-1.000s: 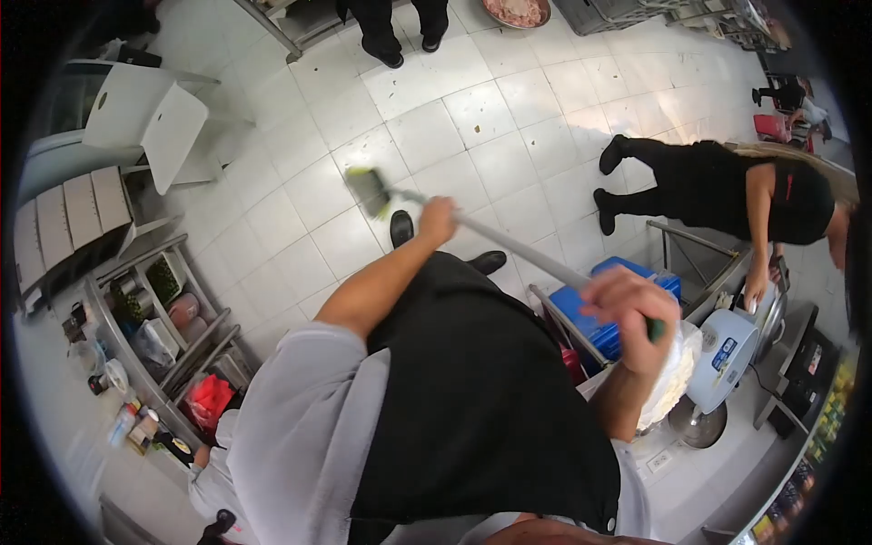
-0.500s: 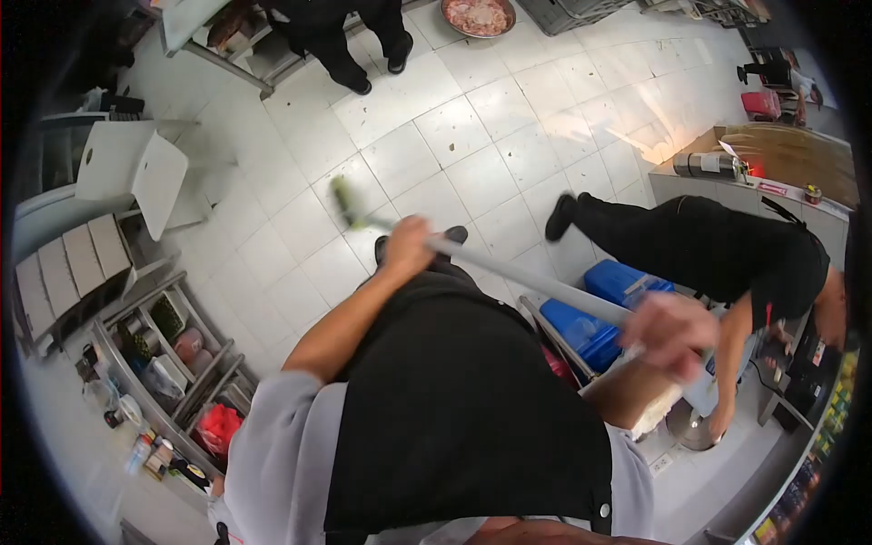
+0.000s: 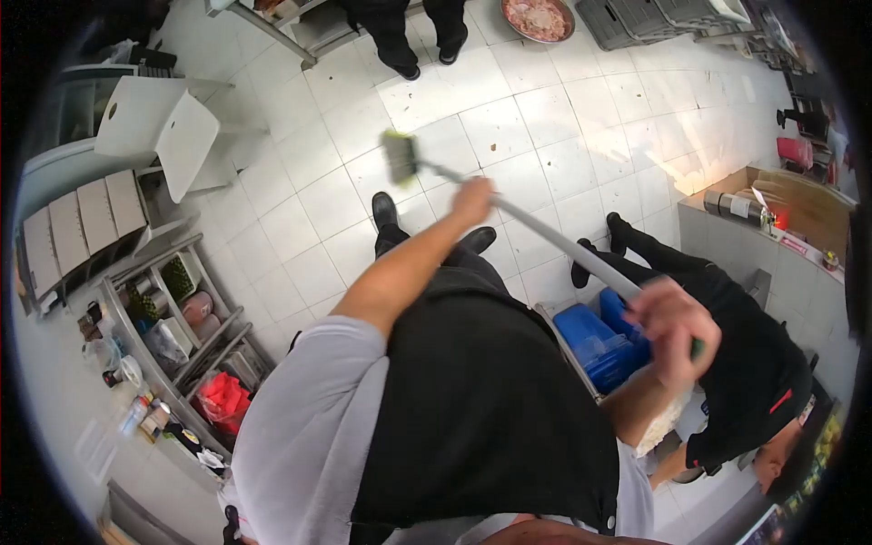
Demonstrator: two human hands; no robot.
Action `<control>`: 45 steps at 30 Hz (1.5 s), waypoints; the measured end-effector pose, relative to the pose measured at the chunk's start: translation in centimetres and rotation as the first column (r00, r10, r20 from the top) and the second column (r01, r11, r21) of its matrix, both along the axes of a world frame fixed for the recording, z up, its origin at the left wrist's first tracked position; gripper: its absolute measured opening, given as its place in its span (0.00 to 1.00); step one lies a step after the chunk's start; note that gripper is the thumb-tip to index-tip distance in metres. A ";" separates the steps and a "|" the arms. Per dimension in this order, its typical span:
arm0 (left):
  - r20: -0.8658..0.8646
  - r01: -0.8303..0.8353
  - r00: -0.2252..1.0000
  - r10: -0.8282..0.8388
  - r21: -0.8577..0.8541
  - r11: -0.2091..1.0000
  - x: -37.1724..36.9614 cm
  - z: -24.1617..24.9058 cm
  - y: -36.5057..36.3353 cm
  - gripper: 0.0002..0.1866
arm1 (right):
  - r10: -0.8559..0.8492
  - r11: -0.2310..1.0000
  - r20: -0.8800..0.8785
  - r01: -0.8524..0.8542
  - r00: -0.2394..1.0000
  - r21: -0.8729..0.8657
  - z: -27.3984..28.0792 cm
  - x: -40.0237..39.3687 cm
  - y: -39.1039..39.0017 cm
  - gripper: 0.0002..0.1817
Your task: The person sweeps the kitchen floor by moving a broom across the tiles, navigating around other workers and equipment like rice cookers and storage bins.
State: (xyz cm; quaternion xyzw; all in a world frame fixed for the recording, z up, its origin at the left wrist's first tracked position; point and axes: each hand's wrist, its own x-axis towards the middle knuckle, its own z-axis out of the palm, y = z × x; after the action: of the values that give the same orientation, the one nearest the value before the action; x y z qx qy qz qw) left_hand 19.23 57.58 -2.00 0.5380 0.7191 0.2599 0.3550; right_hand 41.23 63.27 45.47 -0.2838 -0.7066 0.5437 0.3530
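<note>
A broom with a long grey handle slants across my front, held in both hands. Its yellow-green head (image 3: 400, 157), blurred by motion, is over the tiled floor beyond my shoes. My left hand (image 3: 472, 202) is closed round the lower part of the handle (image 3: 563, 243). Near the upper end, my right hand (image 3: 672, 331) is wrapped round the handle, and a small green tip shows beside it. My black shoe (image 3: 385, 210) stands just below the broom head.
At right a co-worker in black (image 3: 740, 350) bends low beside blue containers (image 3: 590, 341). Another person's legs (image 3: 391, 36) stand at the top, near a bowl of meat (image 3: 538, 18) on the floor. White chairs (image 3: 186, 145) and a shelf rack (image 3: 173, 363) line the left.
The broom head has moved right and slightly up in view. My left hand has shifted right and up with the handle. The co-worker at right is bent lower.
</note>
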 end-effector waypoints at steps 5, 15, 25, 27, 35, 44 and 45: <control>0.051 0.196 0.974 -0.220 0.297 0.934 1.3 12.0 5.6 0.16 | 0.037 0.944 0.015 -0.040 0.999 0.327 8.4 -0.5 -2.2 0.29; -0.258 -0.069 0.965 0.054 -0.052 0.996 -27.3 6.4 -16.1 0.18 | 0.096 0.960 -0.186 -0.141 0.978 -0.243 -4.0 -18.2 -3.1 0.19; 0.000 0.069 0.998 -0.069 0.020 0.997 -21.5 -0.3 -3.0 0.12 | -0.047 0.999 0.061 0.048 0.997 -0.014 1.6 -23.8 -5.5 0.13; 0.017 0.177 0.984 -0.178 0.061 0.982 -17.7 3.9 2.6 0.10 | -0.081 0.992 0.050 0.075 0.995 0.102 3.3 -22.1 -4.6 0.17; -0.204 0.194 0.960 -0.193 -0.016 0.981 -21.2 9.9 3.3 0.09 | -0.489 0.778 -0.543 0.059 0.682 -0.626 -2.3 -10.2 4.9 0.25; -0.227 -0.361 0.927 0.297 -0.332 0.871 -35.7 -4.7 -1.7 0.28 | -0.128 0.701 -0.291 -0.121 0.948 -0.703 -18.7 -29.2 9.1 0.14; -0.255 -0.237 0.948 0.191 -0.159 0.959 -34.1 -4.4 -0.3 0.23 | -0.065 0.760 -0.259 -0.120 0.964 -0.638 -16.7 -28.7 9.1 0.16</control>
State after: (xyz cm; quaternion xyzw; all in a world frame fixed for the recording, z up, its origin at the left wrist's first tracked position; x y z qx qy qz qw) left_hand -14.83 57.27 -6.44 0.4477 0.8319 0.1619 0.2852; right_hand 12.57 72.35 28.75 -0.3024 -0.4250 0.7924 0.3163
